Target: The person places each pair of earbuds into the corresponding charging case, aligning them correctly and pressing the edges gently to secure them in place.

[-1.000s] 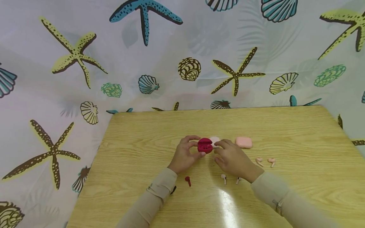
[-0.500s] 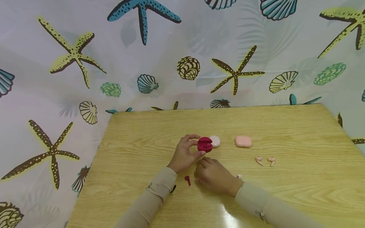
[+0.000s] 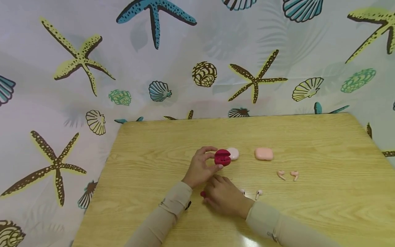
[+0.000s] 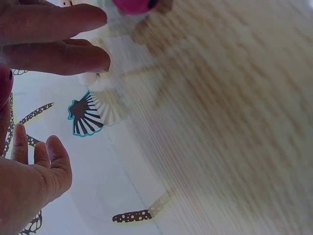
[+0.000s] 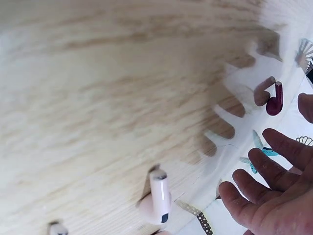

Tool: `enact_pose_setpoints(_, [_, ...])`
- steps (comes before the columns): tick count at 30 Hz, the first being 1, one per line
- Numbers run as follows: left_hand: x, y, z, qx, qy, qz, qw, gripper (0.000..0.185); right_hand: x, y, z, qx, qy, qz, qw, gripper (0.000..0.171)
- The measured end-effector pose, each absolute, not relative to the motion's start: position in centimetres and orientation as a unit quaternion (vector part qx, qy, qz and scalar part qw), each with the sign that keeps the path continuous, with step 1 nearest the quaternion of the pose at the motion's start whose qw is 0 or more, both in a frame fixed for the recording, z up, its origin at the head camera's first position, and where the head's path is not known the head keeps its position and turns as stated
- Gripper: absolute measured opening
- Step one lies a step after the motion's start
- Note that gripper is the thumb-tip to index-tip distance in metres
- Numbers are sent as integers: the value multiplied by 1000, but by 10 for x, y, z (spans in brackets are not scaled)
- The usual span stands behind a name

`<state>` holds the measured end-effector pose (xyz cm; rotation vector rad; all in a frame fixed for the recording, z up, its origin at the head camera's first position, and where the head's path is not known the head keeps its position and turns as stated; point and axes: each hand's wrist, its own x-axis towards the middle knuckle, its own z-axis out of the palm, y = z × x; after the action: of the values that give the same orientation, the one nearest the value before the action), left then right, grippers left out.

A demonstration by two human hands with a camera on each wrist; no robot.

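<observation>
My left hand holds a small red earbud charging case by its sides, its lid raised toward the back. Low over the table, my right hand is beside a red earbud, partly covering it in the head view. In the right wrist view, that red earbud appears between the thumb and the fingers, which are spread and hold nothing. A white earbud lies nearer that wrist camera. A red rounded thing shows at the top of the left wrist view.
Behind the red case sits a round white case. To its right are a pink case and two pink earbuds. Another white earbud lies right of my right hand. A small dark thing shows beside my left sleeve.
My right hand has moved from beside the red case down and left to the red earbud. My left hand keeps the case in nearly the same place.
</observation>
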<state>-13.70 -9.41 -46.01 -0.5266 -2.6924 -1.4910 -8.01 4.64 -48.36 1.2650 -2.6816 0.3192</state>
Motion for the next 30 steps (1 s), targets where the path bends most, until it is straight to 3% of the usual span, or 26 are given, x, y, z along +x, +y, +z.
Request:
enact_pose_setpoints(5, [-137, -94, -462, -171, -863, -476, 9, 22, -79, 44, -485, 416, -901, 106, 56, 20])
enact_pose_setpoints(30, [-137, -93, -466, -176, -861, -477, 13, 21, -81, 35, -492, 405, -906, 93, 77, 21])
